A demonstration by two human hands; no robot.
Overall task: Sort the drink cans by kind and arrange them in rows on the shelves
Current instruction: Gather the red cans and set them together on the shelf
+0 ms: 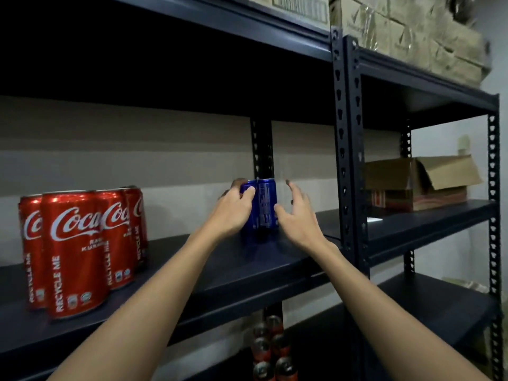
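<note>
Two blue cans [259, 206] stand upright and touching near the right end of the dark shelf [247, 270]. The left hand [233, 209] grips the left can, fingers curled round it. The right hand [298, 213], fingers spread, hovers just beside the right can. Red Coca-Cola cans [79, 248] cluster toward the shelf's left end.

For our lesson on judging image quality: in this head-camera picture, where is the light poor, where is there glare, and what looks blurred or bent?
Head view: dark under the upper shelf; highlights glare on the red cans; the cardboard boxes at top right smear with blur; the shelf posts lean from wide-angle distortion; the lower cans sit dim and soft.
</note>
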